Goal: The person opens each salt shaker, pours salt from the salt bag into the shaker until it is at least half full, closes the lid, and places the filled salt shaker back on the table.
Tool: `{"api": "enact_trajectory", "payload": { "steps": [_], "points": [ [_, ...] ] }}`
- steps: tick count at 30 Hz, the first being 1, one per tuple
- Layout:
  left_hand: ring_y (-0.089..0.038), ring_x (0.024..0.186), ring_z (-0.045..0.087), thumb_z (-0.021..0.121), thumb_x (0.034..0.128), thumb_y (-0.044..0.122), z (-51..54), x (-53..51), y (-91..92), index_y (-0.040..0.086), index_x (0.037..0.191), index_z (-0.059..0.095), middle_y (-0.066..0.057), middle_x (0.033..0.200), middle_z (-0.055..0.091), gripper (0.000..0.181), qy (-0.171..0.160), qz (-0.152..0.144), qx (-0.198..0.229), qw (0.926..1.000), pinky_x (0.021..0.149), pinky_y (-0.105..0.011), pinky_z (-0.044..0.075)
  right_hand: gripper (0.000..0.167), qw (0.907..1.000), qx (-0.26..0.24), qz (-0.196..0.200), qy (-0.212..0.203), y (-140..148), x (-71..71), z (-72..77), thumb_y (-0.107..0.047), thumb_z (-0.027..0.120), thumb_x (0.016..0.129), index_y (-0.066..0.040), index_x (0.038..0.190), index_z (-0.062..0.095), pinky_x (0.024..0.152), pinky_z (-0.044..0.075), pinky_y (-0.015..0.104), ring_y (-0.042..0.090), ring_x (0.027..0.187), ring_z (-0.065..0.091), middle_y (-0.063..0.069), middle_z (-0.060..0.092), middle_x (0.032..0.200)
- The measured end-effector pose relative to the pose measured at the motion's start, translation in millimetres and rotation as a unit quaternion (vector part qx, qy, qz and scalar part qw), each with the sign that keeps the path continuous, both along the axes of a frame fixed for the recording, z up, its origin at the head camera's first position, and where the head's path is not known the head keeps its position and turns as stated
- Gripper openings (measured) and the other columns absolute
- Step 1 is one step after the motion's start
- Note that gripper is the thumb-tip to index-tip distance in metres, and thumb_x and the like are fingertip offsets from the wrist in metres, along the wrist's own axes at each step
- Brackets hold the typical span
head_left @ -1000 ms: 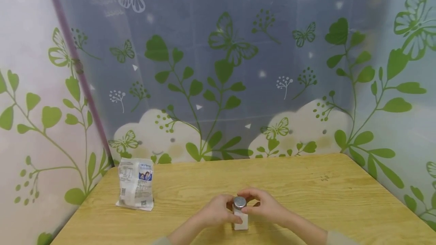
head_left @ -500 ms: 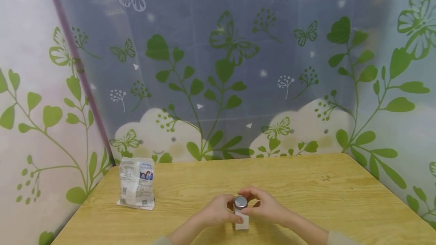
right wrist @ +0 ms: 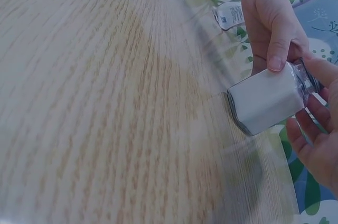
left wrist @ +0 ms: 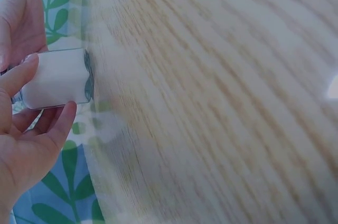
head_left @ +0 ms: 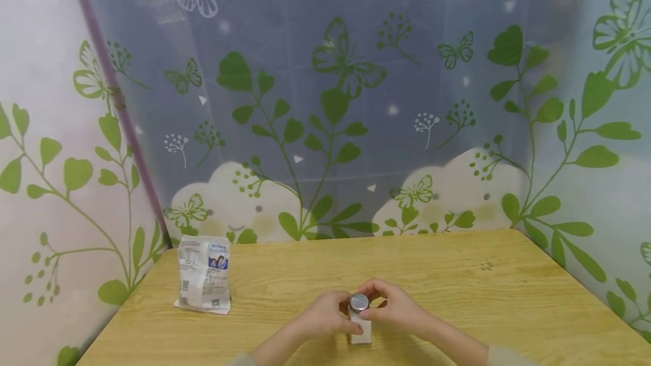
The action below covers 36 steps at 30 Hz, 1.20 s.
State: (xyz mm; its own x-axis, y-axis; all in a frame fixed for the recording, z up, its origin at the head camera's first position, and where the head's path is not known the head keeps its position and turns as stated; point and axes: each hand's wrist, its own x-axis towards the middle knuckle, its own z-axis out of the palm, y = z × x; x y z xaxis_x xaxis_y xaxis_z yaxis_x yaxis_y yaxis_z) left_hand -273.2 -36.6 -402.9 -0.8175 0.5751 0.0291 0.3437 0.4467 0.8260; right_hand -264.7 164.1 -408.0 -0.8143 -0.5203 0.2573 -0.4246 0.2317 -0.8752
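A glass salt shaker (head_left: 361,334) with white contents stands upright at the table's near side. Its round metal lid (head_left: 359,301) has small holes on top. My left hand (head_left: 325,314) grips the glass body, thumb across the near face. From the other side my right hand (head_left: 395,308) holds the lid between thumb and fingers. In the left wrist view, the left hand (left wrist: 29,152) has fingers on both sides of the white-filled glass (left wrist: 58,78). The right wrist view shows the right hand (right wrist: 319,150) at the neck, above the square body (right wrist: 266,100).
A white printed packet (head_left: 203,275) stands at the table's left side. The wooden table (head_left: 458,287) reaches back to a patterned cloth wall (head_left: 285,33), with more printed cloth at both sides.
The right hand's fingers have shifted very slightly at the lid. The left hand, the salt shaker and the packet stay in place.
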Motion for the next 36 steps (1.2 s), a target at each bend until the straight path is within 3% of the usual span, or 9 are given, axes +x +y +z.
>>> {"api": "enact_trajectory", "payload": {
  "steps": [10,18,24,29,36],
  "points": [
    [-0.009,0.081,0.055,0.079,0.0686,0.014,-0.4,0.0,-0.1,0.01,0.094,0.064,0.008,0.084,0.06,0.03,-0.002,0.005,-0.003,1.0,0.073,-0.028,0.045,0.036,0.9995,-0.002,0.031,0.005,3.3,-0.9,2.9,-0.016,0.065,0.087,0.001,0.118,0.056,0.074,0.048,0.029,0.012,0.095,0.055,0.01,0.06,0.105],
    [-0.008,0.079,0.054,0.08,0.068,0.014,-0.5,-0.4,-0.1,0.01,0.093,0.064,0.008,0.082,0.059,0.029,0.003,0.007,-0.002,1.0,0.071,-0.026,0.044,0.034,0.9999,0.002,0.011,0.01,0.0,-1.7,1.5,-0.017,0.069,0.083,0.0,0.109,0.056,0.072,0.048,0.029,0.012,0.091,0.055,0.007,0.06,0.1],
    [-0.008,0.08,0.054,0.08,0.0679,0.014,0.1,0.6,-0.2,0.01,0.096,0.065,0.008,0.083,0.06,0.032,0.0,0.006,-0.006,1.0,0.072,-0.026,0.044,0.044,0.9991,-0.003,0.042,0.005,3.3,-0.9,1.7,-0.014,0.065,0.087,0.006,0.123,0.049,0.073,0.049,0.029,0.014,0.096,0.054,0.013,0.058,0.108],
    [-0.009,0.08,0.054,0.08,0.0689,0.014,0.7,1.0,0.1,0.009,0.096,0.065,0.008,0.083,0.059,0.031,-0.006,0.005,-0.008,0.9999,0.071,-0.027,0.044,0.035,0.9982,-0.002,0.059,0.008,4.1,-1.3,1.2,-0.013,0.06,0.09,0.001,0.122,0.053,0.075,0.05,0.029,0.015,0.098,0.054,0.013,0.057,0.111],
    [-0.009,0.079,0.053,0.08,0.0686,0.015,0.0,1.2,0.5,0.009,0.095,0.064,0.007,0.082,0.058,0.031,0.001,0.006,-0.012,0.9999,0.07,-0.026,0.044,0.032,0.9987,-0.007,0.05,0.006,2.9,-2.3,0.6,-0.014,0.063,0.088,0.0,0.115,0.054,0.075,0.049,0.03,0.014,0.095,0.053,0.011,0.058,0.105]
  ]
}}
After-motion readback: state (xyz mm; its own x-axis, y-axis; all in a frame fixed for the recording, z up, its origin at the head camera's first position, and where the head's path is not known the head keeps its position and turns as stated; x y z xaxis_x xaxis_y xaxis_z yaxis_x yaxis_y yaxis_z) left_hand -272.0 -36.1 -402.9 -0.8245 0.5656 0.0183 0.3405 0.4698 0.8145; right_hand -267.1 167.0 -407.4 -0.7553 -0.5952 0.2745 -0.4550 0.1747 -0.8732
